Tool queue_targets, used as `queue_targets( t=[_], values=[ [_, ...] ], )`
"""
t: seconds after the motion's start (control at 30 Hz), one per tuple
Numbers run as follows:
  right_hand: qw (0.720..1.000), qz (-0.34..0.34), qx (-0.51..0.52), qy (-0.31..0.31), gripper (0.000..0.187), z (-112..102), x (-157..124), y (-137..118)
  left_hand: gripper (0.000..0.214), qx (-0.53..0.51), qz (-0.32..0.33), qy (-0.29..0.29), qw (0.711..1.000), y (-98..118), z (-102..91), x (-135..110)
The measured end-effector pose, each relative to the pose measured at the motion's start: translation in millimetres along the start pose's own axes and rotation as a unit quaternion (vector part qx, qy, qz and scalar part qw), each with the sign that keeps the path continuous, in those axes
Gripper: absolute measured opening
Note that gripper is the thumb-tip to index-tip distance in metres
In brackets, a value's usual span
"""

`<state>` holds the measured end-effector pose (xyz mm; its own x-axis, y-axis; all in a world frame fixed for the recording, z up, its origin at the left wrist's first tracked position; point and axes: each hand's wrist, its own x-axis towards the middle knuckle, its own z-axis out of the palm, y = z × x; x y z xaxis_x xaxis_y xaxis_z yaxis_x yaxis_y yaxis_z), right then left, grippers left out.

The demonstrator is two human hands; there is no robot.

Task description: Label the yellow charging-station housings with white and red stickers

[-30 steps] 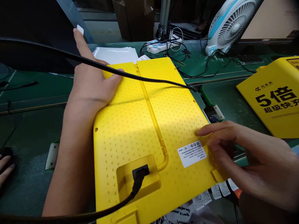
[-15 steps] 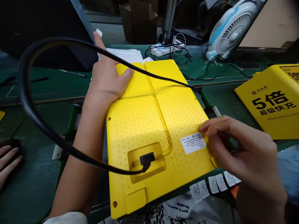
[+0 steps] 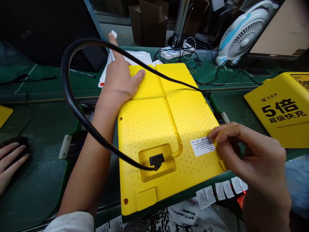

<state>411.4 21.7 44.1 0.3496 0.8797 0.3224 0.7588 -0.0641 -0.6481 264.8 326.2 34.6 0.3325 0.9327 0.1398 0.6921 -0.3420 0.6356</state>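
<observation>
My left hand (image 3: 123,79) grips the upper left edge of a yellow plastic casing (image 3: 145,129), its thumb on the dimpled face. A small white sticker (image 3: 114,33) sits on its raised fingertip. My right hand (image 3: 251,154) is closed, thumb and index finger together at the top right corner of a white printed label (image 3: 202,146), which lies flat on the casing. A black power cord (image 3: 82,117) is plugged into the recessed socket (image 3: 156,160) and loops up over my left forearm, then across the casing.
Several printed labels (image 3: 224,189) hang along the near bench edge. Another yellow casing (image 3: 282,109) with black print stands at right. A white-blue fan (image 3: 243,35) and a power strip (image 3: 177,51) are behind. At far left, another person's hand (image 3: 12,161) rests on a dark mouse.
The view has shifted, so most things appear farther right. The cord's loop appears narrower. Both hands keep their places on the casing, with the right fingertips still at the label's corner.
</observation>
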Motion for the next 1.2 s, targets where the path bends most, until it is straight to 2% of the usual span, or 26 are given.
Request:
queue_targets(
  t=[0.17,0.3,0.37,0.57,0.87,1.1,1.2],
  values=[
    [1.0,0.004,0.019,-0.008,0.018,2.5,1.1,-2.4,0.115,0.017,0.007,-0.001,1.0,0.0,-0.2,-0.6],
    [0.993,0.04,0.061,0.094,0.023,8.0,3.5,-7.6,0.116,0.012,0.003,0.0,1.0,-0.1,0.4,-0.2],
    [0.99,0.048,0.067,0.113,0.023,8.6,3.4,-7.5,0.117,0.014,-0.001,0.003,1.0,0.5,0.5,0.3],
    [0.996,0.024,0.069,0.044,0.021,0.7,-0.7,2.3,0.114,0.027,-0.006,-0.008,1.0,4.2,-1.0,-0.6],
    [0.998,0.025,0.056,0.028,0.018,-2.3,-1.0,5.2,0.118,0.023,0.007,0.001,1.0,-0.9,1.2,1.6],
    [1.0,-0.009,0.025,0.002,0.015,-2.9,4.5,4.0,0.115,0.019,0.013,0.007,1.0,-2.8,2.7,3.1],
    [0.999,-0.03,0.014,0.012,0.016,-2.9,6.9,5.2,0.114,0.026,0.011,0.008,1.0,-3.8,4.5,4.9]
  ],
)
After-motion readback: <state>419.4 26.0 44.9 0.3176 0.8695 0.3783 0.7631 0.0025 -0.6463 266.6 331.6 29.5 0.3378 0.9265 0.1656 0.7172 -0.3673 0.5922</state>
